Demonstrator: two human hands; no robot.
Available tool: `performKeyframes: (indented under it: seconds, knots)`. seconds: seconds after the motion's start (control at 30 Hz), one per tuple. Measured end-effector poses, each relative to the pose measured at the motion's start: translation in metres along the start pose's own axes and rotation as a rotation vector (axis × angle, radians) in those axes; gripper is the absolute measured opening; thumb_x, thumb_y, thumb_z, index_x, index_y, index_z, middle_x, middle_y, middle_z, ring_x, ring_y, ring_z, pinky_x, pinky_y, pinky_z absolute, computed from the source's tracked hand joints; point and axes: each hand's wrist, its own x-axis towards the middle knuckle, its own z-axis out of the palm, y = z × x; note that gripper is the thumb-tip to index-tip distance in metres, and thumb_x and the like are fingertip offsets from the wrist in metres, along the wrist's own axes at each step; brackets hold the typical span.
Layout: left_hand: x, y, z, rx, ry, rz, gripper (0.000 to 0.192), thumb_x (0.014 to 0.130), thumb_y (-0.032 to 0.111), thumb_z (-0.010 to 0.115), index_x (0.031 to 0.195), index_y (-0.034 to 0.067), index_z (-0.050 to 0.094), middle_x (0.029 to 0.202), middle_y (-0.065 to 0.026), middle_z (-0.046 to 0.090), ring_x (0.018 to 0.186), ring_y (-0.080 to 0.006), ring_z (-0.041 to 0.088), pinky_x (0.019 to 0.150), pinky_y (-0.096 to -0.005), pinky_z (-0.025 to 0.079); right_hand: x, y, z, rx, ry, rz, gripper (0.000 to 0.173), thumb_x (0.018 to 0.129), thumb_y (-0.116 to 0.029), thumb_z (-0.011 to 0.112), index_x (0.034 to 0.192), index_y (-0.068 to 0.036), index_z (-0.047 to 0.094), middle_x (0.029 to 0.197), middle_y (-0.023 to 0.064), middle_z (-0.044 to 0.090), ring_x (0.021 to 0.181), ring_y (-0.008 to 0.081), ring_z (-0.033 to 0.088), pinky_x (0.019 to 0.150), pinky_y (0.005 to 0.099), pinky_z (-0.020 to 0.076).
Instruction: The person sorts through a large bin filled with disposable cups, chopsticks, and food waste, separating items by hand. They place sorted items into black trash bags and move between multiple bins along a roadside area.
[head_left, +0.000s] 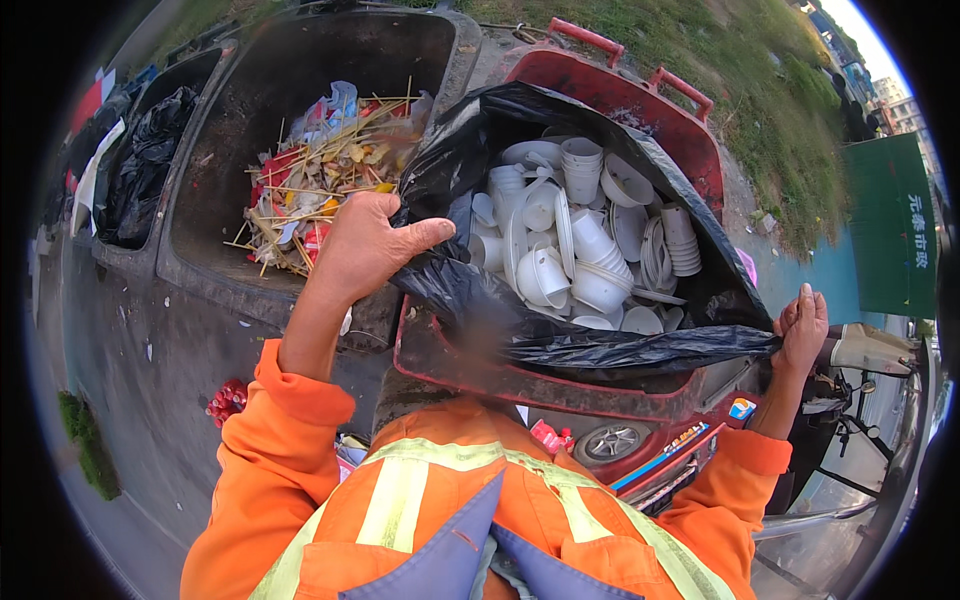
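A black plastic bag (652, 346) lies spread open in a red wheeled bin (540, 386). It is filled with white disposable cups (582, 169), bowls (627, 181) and spoons or lids, heaped loosely. My left hand (379, 244) grips the bag's left edge, thumb on top and fingers hidden behind the plastic. At the opposite corner, my right hand (802, 326) pinches the rim and pulls it out taut to the right.
Left of the bag stands a dark bin (217, 247) with wooden skewers (352, 154) and food scraps. Another bin (120, 251) beyond holds black bags. A red vehicle (660, 450) is at the lower right, with a green panel (892, 225) farther off. Grass (742, 97) borders the far side.
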Motion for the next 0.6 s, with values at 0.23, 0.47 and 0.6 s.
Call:
performKeyframes:
  seconds: [0.23,0.47,0.6]
  knots:
    - [0.012,-0.016,-0.007,0.433,0.011,-0.119,0.05,0.077,0.026,0.089,0.106,-0.008,0.067,0.098,-0.0272,0.073,0.096,-0.0417,0.073,0.083,-0.0484,0.054,-0.018,0.007,0.055,-1.299,-0.293,-0.234,0.071,0.071,-0.035,0.097,0.122,0.0,0.063,0.111,0.0258,0.074,0.111,0.0466,0.069,0.097,0.0505,0.0536]
    - [0.013,-0.048,0.002,-0.261,-0.196,0.066,0.025,0.102,0.018,0.071,0.103,-0.007,0.07,0.087,-0.0048,0.068,0.087,-0.0092,0.059,0.076,-0.0328,0.05,0.004,0.034,0.025,-1.622,-0.181,-0.037,0.029,0.085,-0.019,0.08,0.11,-0.004,0.079,0.113,0.021,0.076,0.105,0.0407,0.073,0.091,0.0494,0.0564]
    - [0.025,-0.009,0.051,-0.819,-0.105,0.219,0.022,0.109,0.021,0.065,0.104,0.001,0.071,0.094,0.007,0.066,0.089,-0.0046,0.055,0.08,-0.0244,0.046,0.008,0.054,0.015,-1.065,-0.088,-0.342,0.018,0.093,-0.01,0.071,0.107,-0.003,0.08,0.118,0.0185,0.077,0.111,0.0352,0.073,0.101,0.0423,0.0551]
